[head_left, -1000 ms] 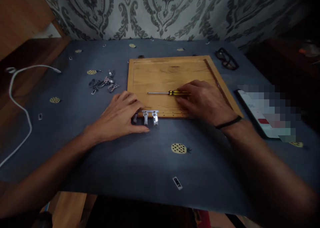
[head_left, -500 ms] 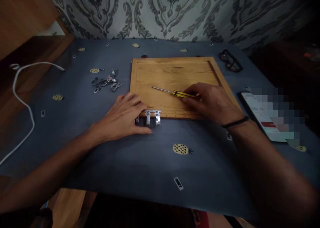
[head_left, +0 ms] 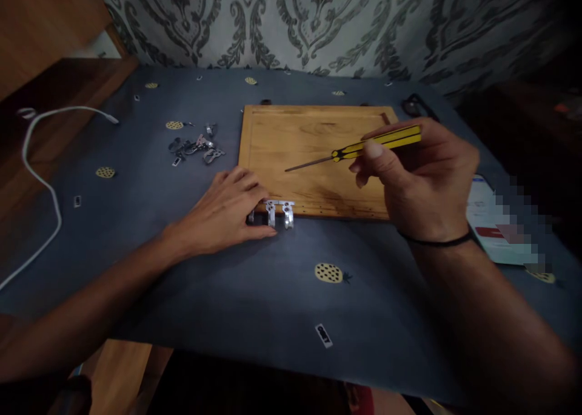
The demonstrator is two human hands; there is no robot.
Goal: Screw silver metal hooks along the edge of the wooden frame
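A yellow-and-black screwdriver (head_left: 386, 143) is held in my right hand (head_left: 427, 181) above the board, its thin shaft pointing left and down. My left hand (head_left: 225, 215) is at the near left corner of the wooden board (head_left: 313, 139). Its fingers bend over the edge and its thumb reaches along the front, around a row of shiny metal clips (head_left: 287, 213). Part of that row is hidden behind the fingers. Small dark holes run along the board's near edge, right of the clips.
Several loose metal clips (head_left: 197, 147) lie in a pile left of the board. A white cable (head_left: 52, 190) curves at the far left. A phone (head_left: 493, 221) and dark-framed glasses (head_left: 416, 105) are on the right. A patterned blue cloth (head_left: 254, 300) covers the table.
My right hand has lifted off the board and moved right, raising the screwdriver and turning its handle upward. My left hand stays at the corner with the clips.
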